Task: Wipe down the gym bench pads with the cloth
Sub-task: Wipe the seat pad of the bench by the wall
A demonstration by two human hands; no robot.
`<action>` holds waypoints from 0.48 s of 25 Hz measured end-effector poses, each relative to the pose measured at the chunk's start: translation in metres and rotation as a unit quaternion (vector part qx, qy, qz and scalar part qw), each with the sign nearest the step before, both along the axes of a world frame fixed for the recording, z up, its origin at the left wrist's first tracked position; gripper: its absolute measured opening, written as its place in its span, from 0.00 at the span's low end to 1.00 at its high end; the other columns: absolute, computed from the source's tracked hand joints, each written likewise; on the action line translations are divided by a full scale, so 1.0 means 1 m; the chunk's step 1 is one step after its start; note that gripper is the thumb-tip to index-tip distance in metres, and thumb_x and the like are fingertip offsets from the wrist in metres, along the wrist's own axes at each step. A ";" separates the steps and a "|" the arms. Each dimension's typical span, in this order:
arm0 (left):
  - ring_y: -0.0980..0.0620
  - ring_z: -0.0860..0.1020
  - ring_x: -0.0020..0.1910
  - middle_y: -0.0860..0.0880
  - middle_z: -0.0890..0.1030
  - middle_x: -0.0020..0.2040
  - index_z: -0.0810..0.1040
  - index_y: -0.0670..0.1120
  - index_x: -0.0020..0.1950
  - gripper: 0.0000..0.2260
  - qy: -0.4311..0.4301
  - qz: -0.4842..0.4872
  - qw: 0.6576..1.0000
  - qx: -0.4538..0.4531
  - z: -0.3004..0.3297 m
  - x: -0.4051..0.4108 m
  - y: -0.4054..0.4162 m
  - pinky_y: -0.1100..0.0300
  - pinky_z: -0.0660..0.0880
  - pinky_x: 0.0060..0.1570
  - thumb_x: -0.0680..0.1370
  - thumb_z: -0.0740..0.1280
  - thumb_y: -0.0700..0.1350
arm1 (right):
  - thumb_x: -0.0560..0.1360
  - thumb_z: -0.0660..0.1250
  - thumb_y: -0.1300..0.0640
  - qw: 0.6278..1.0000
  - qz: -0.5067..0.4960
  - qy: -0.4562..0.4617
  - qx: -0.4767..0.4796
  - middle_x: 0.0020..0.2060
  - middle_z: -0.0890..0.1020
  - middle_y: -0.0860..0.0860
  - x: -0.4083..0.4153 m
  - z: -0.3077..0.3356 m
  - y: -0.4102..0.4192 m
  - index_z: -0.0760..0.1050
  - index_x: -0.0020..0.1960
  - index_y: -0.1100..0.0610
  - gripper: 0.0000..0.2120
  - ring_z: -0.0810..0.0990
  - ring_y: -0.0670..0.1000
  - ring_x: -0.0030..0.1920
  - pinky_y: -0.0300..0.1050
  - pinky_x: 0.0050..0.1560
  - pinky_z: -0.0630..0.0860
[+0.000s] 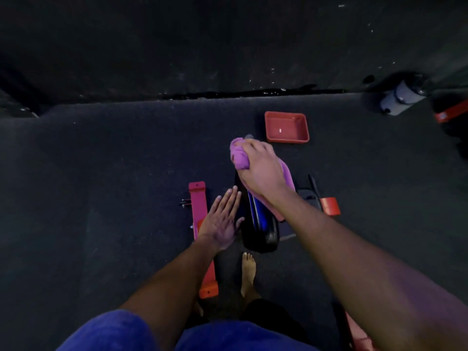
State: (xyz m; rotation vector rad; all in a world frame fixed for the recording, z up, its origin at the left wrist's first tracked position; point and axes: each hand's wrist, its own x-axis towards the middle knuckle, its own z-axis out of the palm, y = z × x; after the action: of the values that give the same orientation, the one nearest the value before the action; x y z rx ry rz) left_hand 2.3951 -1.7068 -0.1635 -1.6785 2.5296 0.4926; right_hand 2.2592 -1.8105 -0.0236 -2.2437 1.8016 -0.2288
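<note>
On the black bench pad point(258, 224), the right hand point(260, 168) grips the purple cloth point(239, 154); the left hand point(222, 219) lies flat, fingers straight, beside it.

A bunched purple cloth point(239, 157), gripped under the right hand point(260, 168), lies draped along the top of a narrow, glossy black bench pad point(258, 224) that stands lengthwise above the dark floor.

Dim scene, dark vignetted edges, wide-angle warp, soft blur.
</note>
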 end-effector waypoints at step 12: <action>0.45 0.26 0.78 0.42 0.36 0.82 0.38 0.42 0.83 0.36 -0.042 -0.052 0.997 0.028 0.003 0.001 -0.003 0.45 0.38 0.82 0.78 0.23 0.59 | 0.72 0.65 0.50 0.999 0.034 -0.016 -0.018 0.77 0.68 0.50 -0.022 -0.004 0.074 0.70 0.75 0.50 0.31 0.63 0.59 0.76 0.55 0.77 0.61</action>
State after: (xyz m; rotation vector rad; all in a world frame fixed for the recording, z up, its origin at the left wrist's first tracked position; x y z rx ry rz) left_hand 2.3965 -1.7096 -0.1602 -1.5077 2.5030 0.4692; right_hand 2.2374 -1.7370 -0.0278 -2.3076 1.7155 -0.2856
